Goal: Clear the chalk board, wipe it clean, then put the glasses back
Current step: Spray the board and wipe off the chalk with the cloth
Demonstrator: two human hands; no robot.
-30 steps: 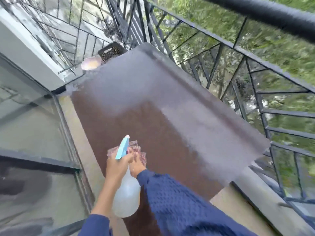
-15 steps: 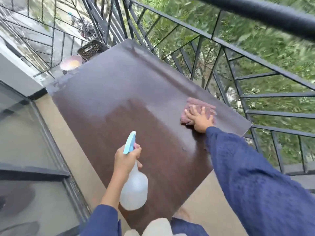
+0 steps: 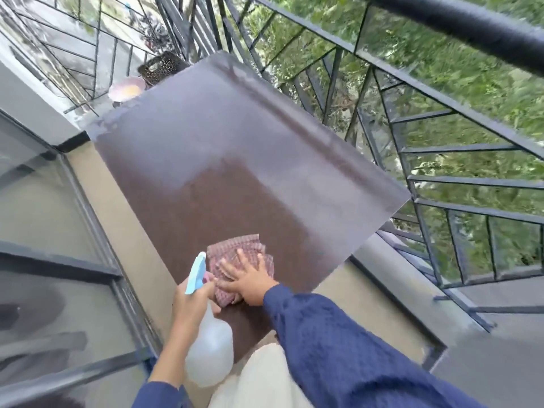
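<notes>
One chalk board point(image 3: 235, 148), seemingly wet, one cloth point(image 3: 235, 245), one spray bottle point(image 3: 210, 357).

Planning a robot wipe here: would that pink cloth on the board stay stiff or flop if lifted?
Probably floppy: the cloth lies in folds under the right hand. Likely light, as it looks thin. May slide easily on the glossy board.

No readable text, label or number on anything in view.
</notes>
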